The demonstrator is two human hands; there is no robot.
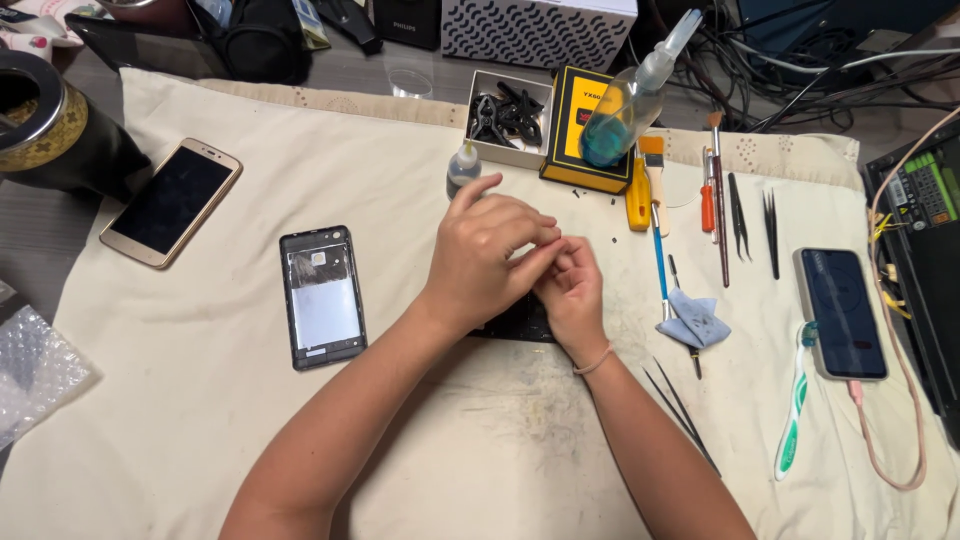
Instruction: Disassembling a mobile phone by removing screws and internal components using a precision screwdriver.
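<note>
At far left a gold phone (171, 202) lies face up; right of it rests an opened phone back (322, 297). Mid-cloth, the left hand (483, 255) curls loosely over the right hand (572, 292), fingertips touching above a dark phone part (520, 322); their grip cannot be told. Tweezers (738, 215) lie farther right.

Cream cloth (200, 420) — perhaps grey table (40, 240) beneath

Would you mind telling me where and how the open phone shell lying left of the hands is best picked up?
Grip the phone shell by its two long edges, coming straight down from above. It lies flat on the cloth, open side up, long axis pointing away, with bare cloth along both sides for fingertips. The left hand is nearest. Avoid pressing the exposed interior.
</note>
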